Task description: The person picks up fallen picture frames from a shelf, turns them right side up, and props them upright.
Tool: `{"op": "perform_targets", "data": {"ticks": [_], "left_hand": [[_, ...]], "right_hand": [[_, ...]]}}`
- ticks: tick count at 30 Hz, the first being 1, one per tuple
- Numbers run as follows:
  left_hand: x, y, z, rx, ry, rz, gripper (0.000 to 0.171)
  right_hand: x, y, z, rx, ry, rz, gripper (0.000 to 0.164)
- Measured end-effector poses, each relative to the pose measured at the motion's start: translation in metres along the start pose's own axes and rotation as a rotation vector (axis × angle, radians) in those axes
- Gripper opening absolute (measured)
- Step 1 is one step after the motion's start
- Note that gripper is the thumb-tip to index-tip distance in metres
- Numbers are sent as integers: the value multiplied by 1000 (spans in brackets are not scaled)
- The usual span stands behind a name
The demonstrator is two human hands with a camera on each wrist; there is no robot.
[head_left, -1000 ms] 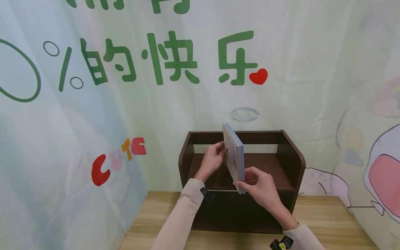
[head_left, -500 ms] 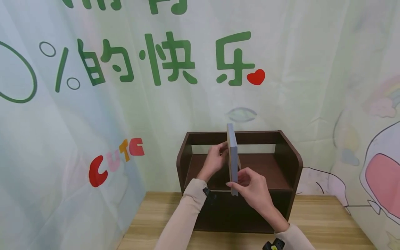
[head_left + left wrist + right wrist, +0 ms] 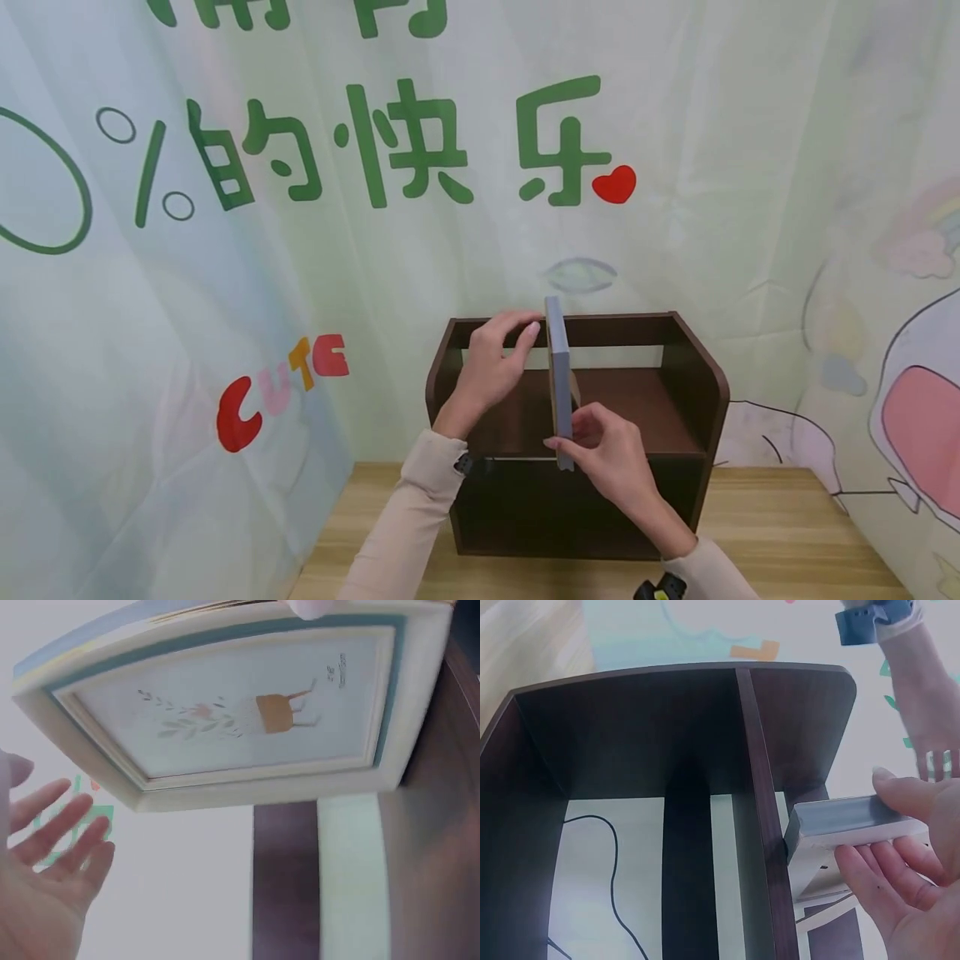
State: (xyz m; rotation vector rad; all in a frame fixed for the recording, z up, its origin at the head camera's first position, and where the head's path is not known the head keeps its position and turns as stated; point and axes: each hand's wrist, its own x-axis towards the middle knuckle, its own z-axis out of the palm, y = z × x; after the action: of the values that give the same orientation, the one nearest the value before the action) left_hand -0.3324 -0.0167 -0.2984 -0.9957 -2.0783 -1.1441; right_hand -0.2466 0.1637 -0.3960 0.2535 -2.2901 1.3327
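A picture frame (image 3: 559, 375) stands upright at the upper board of a dark brown desk shelf (image 3: 637, 408), seen almost edge-on in the head view. Its front shows in the left wrist view: a cream border with a teal band round a print (image 3: 225, 712) of a plant in an orange pot. My right hand (image 3: 611, 450) pinches the frame's near edge between thumb and fingers. Just left of the frame, my left hand (image 3: 487, 362) is raised with loosely bent fingers, holding nothing; the left wrist view shows its fingers (image 3: 56, 832) spread apart from the frame.
The shelf has raised side panels and a back rail (image 3: 622, 330); its lower compartment (image 3: 517, 508) is dark. It stands on a wood-grain table (image 3: 787, 508) before a printed cloth backdrop (image 3: 405, 275). A thin black cord (image 3: 613, 862) shows behind the shelf in the right wrist view.
The frame has turned from showing part of its front to nearly edge-on. My left hand has let go of it and moved up and left. The right hand keeps its pinch.
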Motion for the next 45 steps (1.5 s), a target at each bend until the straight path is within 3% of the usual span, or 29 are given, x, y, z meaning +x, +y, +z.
{"op": "perform_targets", "data": {"ticks": [6,12,20,22,25,27,29,36,45], "left_hand": [[-6,15,-8,126,-129,242,39],[-8,18,-8,195,-181,359,48],[-13,13,-3,177,-172,384,52],[-13,12,-2,168,-164,387,52],[-13,11,-1,171,-160,399,52],[-14,10,0,178,-148,415,52],[-15,9,0,190,-138,433,53],[-16,7,2,199,-128,452,53],[-18,10,6,181,-128,428,53]], "right_hand": [[-1,1,-2,-3,8,-33,32],[0,1,-3,-9,11,-47,32],[-1,5,-2,16,4,-52,30],[-1,8,-2,0,16,-123,21],[-1,16,-4,-65,94,-303,5],[1,22,-5,-140,176,-426,10],[5,27,-6,-215,248,-493,8],[26,41,1,-414,300,-493,35],[38,51,16,-444,352,-556,29]]}}
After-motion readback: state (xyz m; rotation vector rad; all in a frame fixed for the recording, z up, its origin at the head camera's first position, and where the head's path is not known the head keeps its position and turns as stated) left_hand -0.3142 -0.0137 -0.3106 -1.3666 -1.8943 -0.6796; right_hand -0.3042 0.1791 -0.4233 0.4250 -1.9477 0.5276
